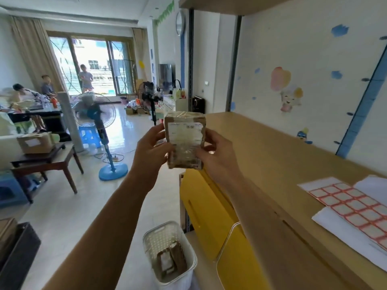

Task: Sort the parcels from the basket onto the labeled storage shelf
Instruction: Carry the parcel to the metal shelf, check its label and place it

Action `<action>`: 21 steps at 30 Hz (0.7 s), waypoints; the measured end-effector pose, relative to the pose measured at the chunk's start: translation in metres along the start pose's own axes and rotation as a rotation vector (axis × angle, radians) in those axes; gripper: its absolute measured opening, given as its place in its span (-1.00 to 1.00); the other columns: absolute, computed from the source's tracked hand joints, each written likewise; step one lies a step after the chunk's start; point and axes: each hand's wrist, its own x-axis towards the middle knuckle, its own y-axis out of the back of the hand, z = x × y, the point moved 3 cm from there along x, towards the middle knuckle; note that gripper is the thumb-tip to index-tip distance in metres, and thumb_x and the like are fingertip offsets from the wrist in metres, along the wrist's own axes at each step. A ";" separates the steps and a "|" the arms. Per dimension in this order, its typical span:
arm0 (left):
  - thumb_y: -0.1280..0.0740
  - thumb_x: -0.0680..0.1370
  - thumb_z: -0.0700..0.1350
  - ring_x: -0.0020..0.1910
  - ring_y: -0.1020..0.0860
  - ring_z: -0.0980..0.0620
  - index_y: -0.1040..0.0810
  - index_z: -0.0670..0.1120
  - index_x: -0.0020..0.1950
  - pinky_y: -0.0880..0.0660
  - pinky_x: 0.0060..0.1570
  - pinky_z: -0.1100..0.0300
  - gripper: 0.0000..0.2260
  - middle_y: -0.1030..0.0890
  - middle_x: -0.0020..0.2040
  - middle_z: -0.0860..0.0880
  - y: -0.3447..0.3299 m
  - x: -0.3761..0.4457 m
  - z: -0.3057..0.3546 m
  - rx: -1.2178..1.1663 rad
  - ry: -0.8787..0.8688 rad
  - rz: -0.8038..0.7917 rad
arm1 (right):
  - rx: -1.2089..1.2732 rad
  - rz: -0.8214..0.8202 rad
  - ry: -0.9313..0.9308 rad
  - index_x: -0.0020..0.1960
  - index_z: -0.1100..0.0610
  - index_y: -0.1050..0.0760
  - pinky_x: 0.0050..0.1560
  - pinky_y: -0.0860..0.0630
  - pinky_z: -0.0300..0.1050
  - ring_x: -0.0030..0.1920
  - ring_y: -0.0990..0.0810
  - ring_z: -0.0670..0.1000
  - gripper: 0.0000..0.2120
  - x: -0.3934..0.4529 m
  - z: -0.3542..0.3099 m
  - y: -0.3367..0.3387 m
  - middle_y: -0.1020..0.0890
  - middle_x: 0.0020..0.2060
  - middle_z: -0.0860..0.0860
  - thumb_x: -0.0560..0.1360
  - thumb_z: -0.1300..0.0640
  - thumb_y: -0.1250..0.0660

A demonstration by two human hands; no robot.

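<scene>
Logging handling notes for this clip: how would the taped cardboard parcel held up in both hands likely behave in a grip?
The parcel probably stays stiff: its edges look boxy. Its glossy tape may be slightly slippery. Likely light, since the left hand and right hand hold it by fingertips.

The wooden shelf (261,147) holds a sheet of red stickers (351,204) on white paper (343,231) at 4 o'clock.

No readable text
The shipping label (185,136) on the parcel (184,141) was too blurred to read; the sticker sheet (351,206) was blank
</scene>
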 end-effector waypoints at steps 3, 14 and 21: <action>-0.29 0.57 -0.31 0.21 -0.60 -0.09 -0.61 -0.01 0.32 -0.61 -0.12 0.18 -0.63 -0.68 0.14 0.02 0.018 0.020 -0.025 -0.013 -0.042 0.046 | 0.028 0.032 0.017 0.45 0.06 -0.48 -0.11 -0.53 -0.51 0.17 -0.58 -0.03 -0.61 0.020 0.022 -0.038 -0.63 0.30 0.00 0.62 0.18 -0.34; -0.39 0.53 -0.30 0.28 -0.59 -0.14 -0.54 -0.13 0.38 -0.55 0.26 -0.23 -0.59 -0.65 0.27 -0.09 0.126 0.167 -0.146 0.114 -0.051 0.055 | 0.066 0.056 -0.025 0.31 -0.01 -0.48 -0.12 -0.59 -0.35 0.07 -0.61 -0.06 -0.62 0.138 0.134 -0.182 -0.64 0.18 -0.03 0.55 0.24 -0.44; -0.40 0.54 -0.18 0.28 -0.60 -0.12 -0.51 -0.13 0.40 -0.55 0.26 -0.23 -0.59 -0.65 0.27 -0.08 0.162 0.194 -0.302 0.119 -0.026 0.105 | 0.060 0.037 -0.069 0.37 0.04 -0.43 -0.12 -0.51 -0.47 0.06 -0.58 -0.12 -0.59 0.156 0.275 -0.265 -0.60 0.22 -0.05 0.56 0.19 -0.43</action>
